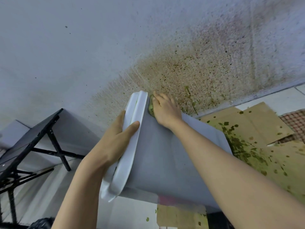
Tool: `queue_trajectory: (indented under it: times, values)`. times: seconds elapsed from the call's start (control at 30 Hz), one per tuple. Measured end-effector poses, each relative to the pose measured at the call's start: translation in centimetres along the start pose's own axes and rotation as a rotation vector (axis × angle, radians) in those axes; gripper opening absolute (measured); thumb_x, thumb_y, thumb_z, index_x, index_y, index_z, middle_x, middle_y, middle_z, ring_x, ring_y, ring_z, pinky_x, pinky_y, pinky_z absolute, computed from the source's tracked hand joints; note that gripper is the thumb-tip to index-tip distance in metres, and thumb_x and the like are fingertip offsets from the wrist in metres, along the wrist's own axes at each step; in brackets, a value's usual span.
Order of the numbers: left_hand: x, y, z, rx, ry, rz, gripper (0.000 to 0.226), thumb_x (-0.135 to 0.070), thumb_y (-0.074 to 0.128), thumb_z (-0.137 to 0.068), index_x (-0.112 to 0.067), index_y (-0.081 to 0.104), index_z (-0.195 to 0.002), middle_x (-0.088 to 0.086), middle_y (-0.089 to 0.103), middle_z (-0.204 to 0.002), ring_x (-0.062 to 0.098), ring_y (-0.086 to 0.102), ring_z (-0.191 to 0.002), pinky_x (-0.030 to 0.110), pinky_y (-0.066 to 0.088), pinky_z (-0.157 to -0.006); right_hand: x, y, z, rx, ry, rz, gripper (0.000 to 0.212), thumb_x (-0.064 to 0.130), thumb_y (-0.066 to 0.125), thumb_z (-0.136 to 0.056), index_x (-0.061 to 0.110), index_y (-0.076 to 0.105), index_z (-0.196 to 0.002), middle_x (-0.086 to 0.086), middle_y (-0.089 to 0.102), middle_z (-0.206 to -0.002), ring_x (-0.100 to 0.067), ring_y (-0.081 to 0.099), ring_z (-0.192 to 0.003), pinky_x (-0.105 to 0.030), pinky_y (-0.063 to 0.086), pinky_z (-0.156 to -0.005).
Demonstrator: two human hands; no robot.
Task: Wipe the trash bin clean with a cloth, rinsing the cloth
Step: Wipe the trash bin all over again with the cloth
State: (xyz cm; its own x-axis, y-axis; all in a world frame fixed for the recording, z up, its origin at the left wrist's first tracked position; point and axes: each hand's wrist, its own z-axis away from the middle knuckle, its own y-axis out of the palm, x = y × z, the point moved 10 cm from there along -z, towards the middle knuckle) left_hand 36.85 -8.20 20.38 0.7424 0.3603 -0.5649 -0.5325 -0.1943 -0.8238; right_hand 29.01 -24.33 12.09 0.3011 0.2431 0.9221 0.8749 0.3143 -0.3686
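Observation:
A grey trash bin (pixel 158 156) lies tilted on its side, its white rim (pixel 132 129) toward the left. My left hand (pixel 115 138) grips that rim, thumb over its outer edge. My right hand (pixel 165 109) presses a green-stained cloth (pixel 151 109) against the bin's side near the rim. Only a small part of the cloth shows from under the fingers.
The wall (pixel 189 71) behind the bin is spattered with brown and green stains. Flattened cardboard (pixel 255 146) with green splatter lies on the floor at the right. A black folding table (pixel 41 138) lies tipped at the left. A black bag (pixel 41 223) sits at the bottom left.

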Motion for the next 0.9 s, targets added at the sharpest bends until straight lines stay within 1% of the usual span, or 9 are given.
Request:
queue_trajectory:
  times: [0.07,0.27,0.37,0.5,0.6,0.7,0.8,0.87,0.9]
  values:
    - [0.2,-0.1,0.7,0.002,-0.016,0.012,0.057,-0.049,0.056,-0.095,-0.043,0.034,-0.148,-0.016,0.055,-0.137,0.009,0.058,-0.118,0.034,0.045,-0.103,-1.2,0.3,0.9,-0.011,0.002,0.012,0.05,0.04,0.019,-0.105,0.031,0.027,-0.153,0.01,0.02,-0.162,-0.019,0.009,-0.15,-0.047,0.007,-0.121]
    - [1.0,-0.5,1.1,0.024,-0.058,0.001,0.067,-0.064,0.065,-0.081,-0.053,0.037,-0.141,-0.017,0.059,-0.133,0.012,0.064,-0.113,0.043,0.048,-0.103,-9.0,-0.7,4.1,-0.026,0.111,0.078,0.051,0.043,0.018,-0.105,0.033,0.023,-0.154,0.011,0.018,-0.162,-0.017,0.009,-0.15,-0.048,0.011,-0.121]
    - [0.5,-0.2,1.2,0.016,-0.054,-0.001,0.059,-0.058,0.064,-0.086,-0.053,0.039,-0.139,-0.017,0.061,-0.128,0.011,0.065,-0.108,0.039,0.05,-0.099,-13.2,-1.8,4.8,-0.025,0.169,0.073,0.051,0.043,0.019,-0.105,0.031,0.026,-0.154,0.009,0.021,-0.161,-0.018,0.013,-0.149,-0.044,0.013,-0.121]
    - [-0.3,0.2,1.3,0.012,-0.046,-0.006,0.057,-0.057,0.062,-0.087,-0.054,0.039,-0.139,-0.017,0.062,-0.127,0.011,0.066,-0.106,0.04,0.051,-0.098,-18.9,-3.1,5.1,-0.042,0.275,0.074,0.051,0.04,0.018,-0.105,0.025,0.032,-0.152,0.004,0.026,-0.161,-0.02,0.018,-0.148,-0.041,0.012,-0.122]
    - [-0.6,0.4,1.4,0.016,-0.043,0.006,0.058,-0.059,0.064,-0.086,-0.055,0.039,-0.138,-0.015,0.063,-0.128,0.014,0.068,-0.105,0.042,0.052,-0.098,-20.9,-3.1,4.9,-0.076,0.352,0.08,0.053,0.039,0.016,-0.104,0.02,0.036,-0.15,-0.001,0.03,-0.159,-0.022,0.022,-0.147,-0.041,0.013,-0.121]
    - [-0.5,0.3,1.5,0.022,-0.049,0.016,0.068,-0.066,0.065,-0.08,-0.057,0.036,-0.14,-0.015,0.058,-0.135,0.015,0.065,-0.112,0.044,0.05,-0.101,-17.1,-3.0,5.0,-0.177,0.325,0.073,0.054,0.041,0.018,-0.103,0.019,0.044,-0.144,-0.003,0.039,-0.154,-0.027,0.029,-0.142,-0.045,0.02,-0.118]
    - [-0.8,0.5,1.2,0.019,-0.037,0.0,0.073,-0.067,0.064,-0.078,-0.053,0.034,-0.143,-0.016,0.055,-0.139,0.015,0.061,-0.118,0.044,0.047,-0.105,-6.5,-2.4,5.3,-0.2,0.044,0.022,0.047,0.033,0.03,-0.105,0.016,0.041,-0.147,-0.003,0.036,-0.156,-0.028,0.024,-0.145,-0.041,0.015,-0.12]
    - [-1.1,0.6,1.1,0.011,-0.018,-0.019,0.07,-0.062,0.065,-0.083,-0.049,0.035,-0.145,-0.014,0.054,-0.141,0.015,0.06,-0.119,0.044,0.046,-0.105,-0.5,-1.2,6.2,-0.135,-0.123,-0.021,0.05,0.036,0.029,-0.105,0.018,0.032,-0.152,0.001,0.026,-0.161,-0.023,0.013,-0.149,-0.042,0.009,-0.121]
    - [-1.1,0.6,1.1,0.008,-0.014,-0.015,0.067,-0.06,0.065,-0.085,-0.049,0.036,-0.145,-0.015,0.055,-0.139,0.015,0.061,-0.117,0.043,0.047,-0.103,0.8,-0.7,6.5,-0.096,-0.157,-0.039,0.052,0.04,0.028,-0.105,0.021,0.027,-0.154,0.005,0.021,-0.162,-0.021,0.008,-0.15,-0.043,0.007,-0.122]
